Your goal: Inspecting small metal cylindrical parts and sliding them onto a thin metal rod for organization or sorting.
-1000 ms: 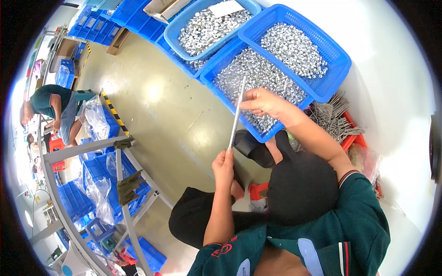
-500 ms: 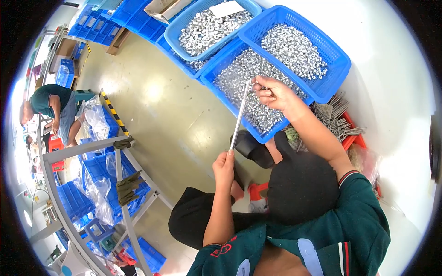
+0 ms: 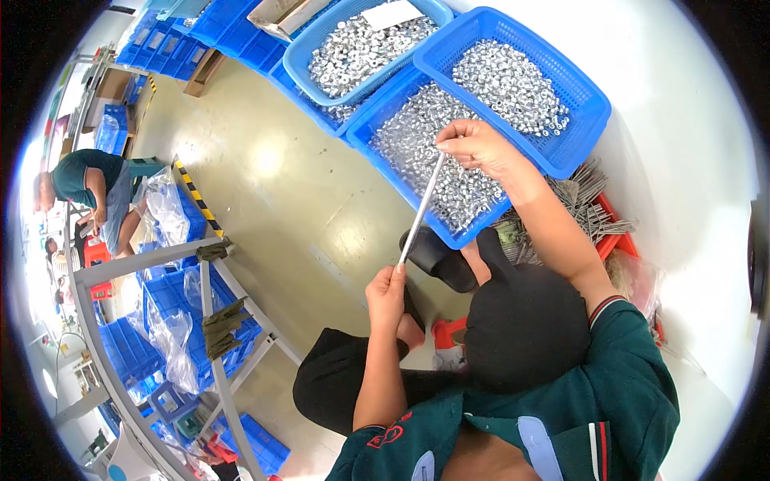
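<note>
Nearest, the lower end of a slim metal rod [image 3: 423, 210] is being gripped by the left hand [image 3: 385, 297], thumb and fingers being closed on it; the rod is being held at a slant between both hands, its upper part being seen against a blue bin [image 3: 481, 228]; by its look, little weight is being carried; stiffness is being suggested by the straight line, and fragility is hardly being hinted at, though some slipperiness is probably being lent by the smooth metal; the surest hold is likely being offered by the lower end, the shaft being left free; a shiny silver-grey surface is being shown, its finer detail being lost to smallness; farther out, the upper tip is being met by the right hand [image 3: 481, 147], thumb and forefinger being pinched together there; whether a small piece is also being pinched cannot be told; beyond, silver metal pieces [image 3: 411, 128] are being held in the bin, and more in a blue basket [image 3: 584, 100] overlapping it.
</note>
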Demonstrator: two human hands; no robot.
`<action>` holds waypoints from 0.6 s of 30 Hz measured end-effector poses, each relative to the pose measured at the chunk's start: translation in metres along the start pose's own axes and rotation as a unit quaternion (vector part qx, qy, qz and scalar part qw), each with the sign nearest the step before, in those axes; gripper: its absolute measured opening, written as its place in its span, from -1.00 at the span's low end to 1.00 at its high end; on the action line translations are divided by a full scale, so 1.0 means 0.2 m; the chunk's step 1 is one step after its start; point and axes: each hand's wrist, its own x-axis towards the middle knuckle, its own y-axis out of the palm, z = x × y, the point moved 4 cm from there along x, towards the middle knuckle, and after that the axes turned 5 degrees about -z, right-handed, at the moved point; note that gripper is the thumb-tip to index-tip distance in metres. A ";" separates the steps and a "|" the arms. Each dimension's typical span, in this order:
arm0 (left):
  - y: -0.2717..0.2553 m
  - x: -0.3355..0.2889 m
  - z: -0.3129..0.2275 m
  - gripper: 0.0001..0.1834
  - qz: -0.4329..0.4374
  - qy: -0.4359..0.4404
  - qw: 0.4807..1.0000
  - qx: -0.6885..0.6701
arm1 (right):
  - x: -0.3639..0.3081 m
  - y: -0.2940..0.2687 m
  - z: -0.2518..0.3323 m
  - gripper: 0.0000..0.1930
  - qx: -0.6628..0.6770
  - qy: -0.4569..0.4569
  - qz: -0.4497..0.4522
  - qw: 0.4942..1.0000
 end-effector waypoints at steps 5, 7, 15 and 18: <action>0.01 -0.01 -0.02 -0.62 0.031 -0.038 0.997 -0.056 | -0.01 0.04 0.02 -0.89 0.032 0.035 0.039 0.998; 0.02 -0.02 -0.02 -0.62 0.007 -0.019 0.999 -0.035 | -0.01 0.05 0.01 -0.88 0.023 0.036 0.038 0.998; 0.03 0.00 -0.04 -0.63 -0.035 -0.014 0.999 -0.038 | -0.08 0.18 -0.16 -0.80 -0.028 0.122 0.082 0.989; 0.03 0.01 -0.02 -0.63 -0.035 -0.042 0.994 -0.097 | -0.05 0.10 -0.22 -0.77 0.080 0.159 0.046 0.983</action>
